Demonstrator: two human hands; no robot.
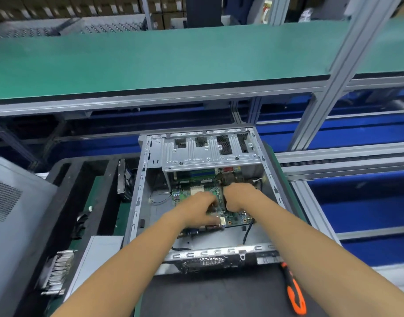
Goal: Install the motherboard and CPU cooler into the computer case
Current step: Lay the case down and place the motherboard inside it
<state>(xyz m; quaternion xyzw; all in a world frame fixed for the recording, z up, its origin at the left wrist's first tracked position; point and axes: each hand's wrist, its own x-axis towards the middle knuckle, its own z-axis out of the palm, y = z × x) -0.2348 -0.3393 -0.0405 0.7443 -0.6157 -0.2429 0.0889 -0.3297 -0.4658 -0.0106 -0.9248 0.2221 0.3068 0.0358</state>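
An open grey computer case (137, 197) lies flat in front of me. Inside it sits a green motherboard (238, 218), partly under the silver drive bracket (208, 154). My left hand (200, 208) rests on the board's near left part, fingers curled over it. Just to its right, my right hand (240, 195) grips the board's middle. Both hands hide the board's centre. A finned metal CPU cooler (57, 273) lies on the tray at the lower left, outside the case.
An orange-and-black screwdriver (293, 291) lies on the dark mat at the lower right. A grey case side panel (11, 209) leans at the left. A hard drive (124, 179) stands left of the case. A green shelf (150, 62) overhangs behind.
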